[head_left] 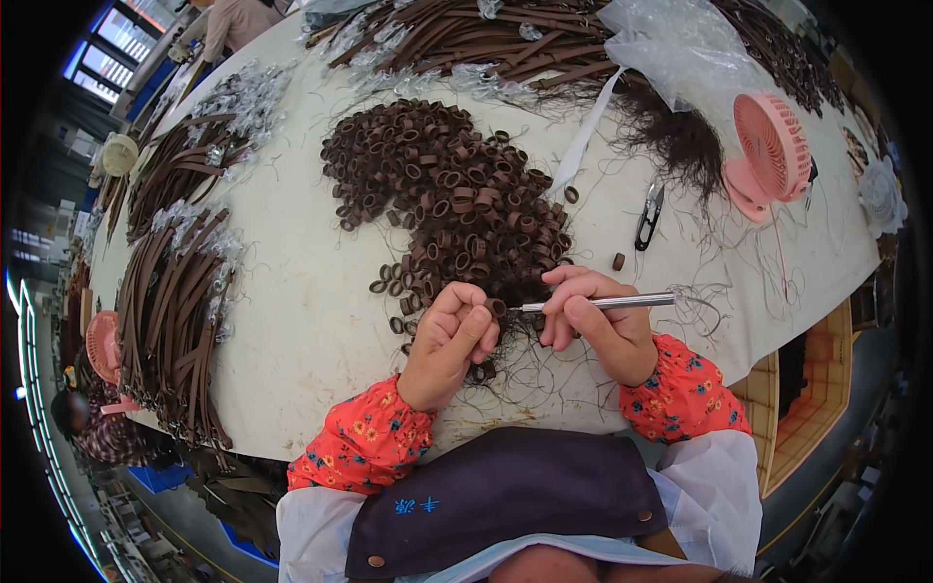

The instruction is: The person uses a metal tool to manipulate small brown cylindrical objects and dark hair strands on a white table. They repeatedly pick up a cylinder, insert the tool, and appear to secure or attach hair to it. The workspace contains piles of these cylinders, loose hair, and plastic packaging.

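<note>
Between the fingertips of my left hand (447, 335) is pinched a small brown strap loop (497, 307). My right hand (604, 328) grips a slim silver metal tool (643, 300) like a pen, its thin tip pointing left at the loop. Whether the tip touches the loop or enters it is too small to tell. Just beyond both hands spreads a big heap of similar brown loops (457, 189). Loose dark threads (544, 374) lie tangled on the pale tabletop (292, 291) beneath my hands.
Black thread snips (649, 219) and a pink fan (770, 151) stand to the right, near a tangle of dark thread (685, 146). Brown straps (170, 321) are bundled at the left, with more straps (486, 44) at the back beside clear plastic (680, 44). A wooden crate (812, 398) sits lower right.
</note>
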{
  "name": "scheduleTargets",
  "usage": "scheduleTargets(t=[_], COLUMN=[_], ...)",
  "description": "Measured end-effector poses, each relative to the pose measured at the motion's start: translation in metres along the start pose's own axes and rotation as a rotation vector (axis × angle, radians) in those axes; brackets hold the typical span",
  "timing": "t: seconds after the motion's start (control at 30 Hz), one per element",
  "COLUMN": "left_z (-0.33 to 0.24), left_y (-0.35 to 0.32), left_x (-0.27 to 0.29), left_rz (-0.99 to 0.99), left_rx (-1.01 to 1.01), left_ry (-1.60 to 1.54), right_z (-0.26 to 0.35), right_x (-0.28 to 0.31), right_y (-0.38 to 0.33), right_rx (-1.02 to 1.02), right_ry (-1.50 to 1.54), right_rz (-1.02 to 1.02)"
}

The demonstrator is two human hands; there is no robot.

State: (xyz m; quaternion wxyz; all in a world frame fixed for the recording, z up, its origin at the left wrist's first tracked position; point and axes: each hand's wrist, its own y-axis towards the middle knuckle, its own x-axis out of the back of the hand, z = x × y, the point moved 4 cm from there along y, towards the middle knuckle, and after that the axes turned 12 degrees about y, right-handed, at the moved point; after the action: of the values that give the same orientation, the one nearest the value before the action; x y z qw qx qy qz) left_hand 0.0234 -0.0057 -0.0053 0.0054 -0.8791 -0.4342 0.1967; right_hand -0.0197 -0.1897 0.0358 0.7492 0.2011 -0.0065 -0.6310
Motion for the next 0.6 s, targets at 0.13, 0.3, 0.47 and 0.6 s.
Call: scheduleTargets(t=[0.13,0.3,0.47,0.6], left_z=[-0.0018,-0.0005,-0.0025,-0.0024], left_y=[-0.0013,-0.0016,-0.0019,-0.0022], left_x=[-0.0016,-0.0016,-0.0030,-0.0029], left_rz=[0.015,0.008,0.006,0.005], left_rx=[-0.012,-0.005,-0.001,0.004], left_ry=[0.025,0.052,0.070,0.076], right_z=[-0.0019,-0.0024,-0.0015,-0.0019], right_x=[0.0002,-0.0003,-0.0012,-0.0016], right_y=[-0.0005,-0.0003,-0.0001,-0.0002], right_rx=[0.013,0.001,0.024,0.032], right_ry=[-0.057,-0.076,-0.089,-0.086], right_rz=[0.024,0.024,0.020,0.021])
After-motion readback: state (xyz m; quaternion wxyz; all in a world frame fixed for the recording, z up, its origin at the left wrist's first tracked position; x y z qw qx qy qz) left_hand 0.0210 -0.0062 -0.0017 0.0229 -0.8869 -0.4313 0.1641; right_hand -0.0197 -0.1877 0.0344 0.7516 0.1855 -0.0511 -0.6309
